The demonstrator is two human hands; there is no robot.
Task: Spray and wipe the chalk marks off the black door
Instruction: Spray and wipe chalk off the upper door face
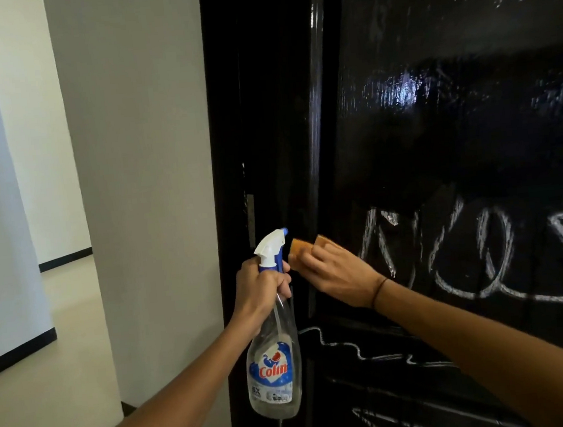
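Note:
The glossy black door (439, 150) fills the right half of the view. White chalk marks (490, 255) run across its middle panel, and more chalk lines (358, 350) lie lower down. My left hand (263, 290) grips the neck of a clear Colin spray bottle (274, 369) with a white and blue trigger head, its nozzle pointing at the door. My right hand (333, 270) presses an orange cloth (302, 247) against the door's left edge, just left of the chalk marks. A thin band circles the right wrist.
A pale wall (147, 191) stands left of the black door frame (229, 149). A corridor with a cream floor (51, 407) and black skirting opens at the far left. The upper door panel shines with wet-looking reflections.

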